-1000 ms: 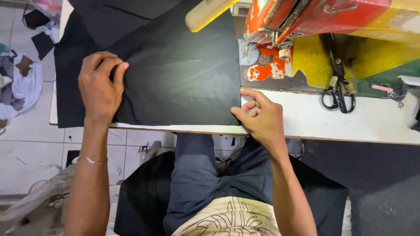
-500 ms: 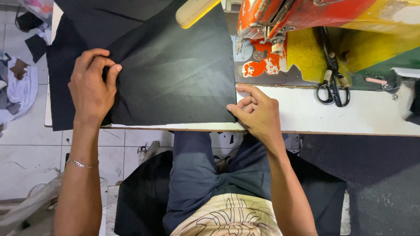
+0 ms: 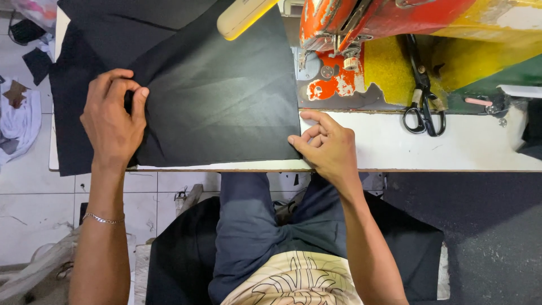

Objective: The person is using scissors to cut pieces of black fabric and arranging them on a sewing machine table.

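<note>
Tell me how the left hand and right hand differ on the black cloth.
The left hand pinches a fold of the black cloth between thumb and fingers; the right hand rests its fingertips at the cloth's lower right corner. The left lies wholly over cloth, the right mostly on the white table. Both touch the cloth.

The left hand [image 3: 113, 121] lies palm down with the wrist straight and the forearm running up from the bottom edge, a thin silver bracelet [image 3: 103, 218] around the wrist; its thumb and forefinger are pinched together at the fingertips, the other fingers curled beside them. The right hand [image 3: 327, 148] rests palm down too, fingers bent and pointing left, thumb apparently tucked under, though that side is hard to see. Both forearms are bare.
</note>
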